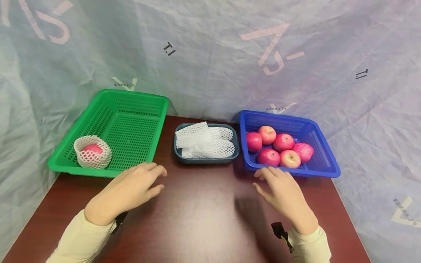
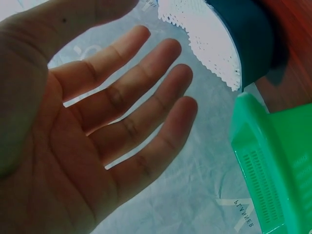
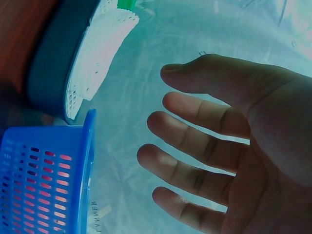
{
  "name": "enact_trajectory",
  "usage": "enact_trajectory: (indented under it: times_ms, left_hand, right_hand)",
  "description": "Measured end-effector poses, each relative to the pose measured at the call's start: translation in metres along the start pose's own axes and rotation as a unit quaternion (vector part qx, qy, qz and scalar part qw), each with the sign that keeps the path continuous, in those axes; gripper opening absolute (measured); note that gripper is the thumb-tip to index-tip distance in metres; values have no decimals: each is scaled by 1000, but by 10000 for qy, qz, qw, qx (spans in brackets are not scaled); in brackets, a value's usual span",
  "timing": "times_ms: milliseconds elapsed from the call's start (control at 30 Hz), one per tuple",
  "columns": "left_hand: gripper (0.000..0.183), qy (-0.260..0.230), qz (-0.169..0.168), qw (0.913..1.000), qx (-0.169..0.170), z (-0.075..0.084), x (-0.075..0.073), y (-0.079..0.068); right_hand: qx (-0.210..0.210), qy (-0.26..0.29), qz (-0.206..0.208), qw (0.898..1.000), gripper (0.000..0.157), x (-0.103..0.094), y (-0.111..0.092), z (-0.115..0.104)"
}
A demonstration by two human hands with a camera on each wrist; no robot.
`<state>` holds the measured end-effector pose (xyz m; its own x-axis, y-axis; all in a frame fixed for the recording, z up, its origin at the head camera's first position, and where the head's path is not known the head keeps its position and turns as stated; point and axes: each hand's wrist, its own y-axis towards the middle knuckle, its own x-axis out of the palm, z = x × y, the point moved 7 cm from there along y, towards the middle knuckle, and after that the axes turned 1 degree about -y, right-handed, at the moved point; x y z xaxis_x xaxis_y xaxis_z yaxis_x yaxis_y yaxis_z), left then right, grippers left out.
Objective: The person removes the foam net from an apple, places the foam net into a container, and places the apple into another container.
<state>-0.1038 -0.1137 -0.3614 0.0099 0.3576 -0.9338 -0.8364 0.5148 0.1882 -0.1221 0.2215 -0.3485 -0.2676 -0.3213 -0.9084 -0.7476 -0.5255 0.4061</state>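
My left hand (image 1: 133, 188) hovers by the near right corner of the green basket (image 1: 158, 135), its fingers relaxed and holding nothing. Inside that basket, at the near left, sits an apple (image 1: 93, 148) wrapped in a white foam net (image 1: 95, 160). My right hand (image 1: 283, 191), also holding nothing, is in front of the blue basket (image 1: 323, 146). Several red apples (image 1: 269, 157) lie in the blue basket. Between the baskets, a dark teal tray (image 1: 205, 161) holds several white foam nets (image 1: 210, 144). Both wrist views show loosely bent, spread fingers on the left hand (image 2: 112, 117) and right hand (image 3: 209, 146).
Everything stands on a dark reddish-brown table (image 1: 204, 204). A pale grey cloth (image 1: 210, 65) with printed letters hangs behind the baskets and down both sides. Dark straps circle both wrists at the sleeve cuffs.
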Motion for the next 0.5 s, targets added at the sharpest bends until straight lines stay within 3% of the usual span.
enact_trajectory:
  times_ms: [167,300,433,500]
  left_hand:
    - [24,107,-54,9999,-105,-2,-3,-2]
    - [23,324,-167,9993,-54,-10,-10,6]
    - [24,602,-386,9974,-82,-30,-21,17]
    - [28,669,-687,9949,-314,-49,-26,21]
  right_hand:
    - [82,7,-143,9999,25,6,-2,2]
    - [138,-41,-217,9997,27,7,-5,4]
    - [192,-21,-354,9992,27,11,-7,5]
    - [208,5,-436,9988,27,14,-8,5]
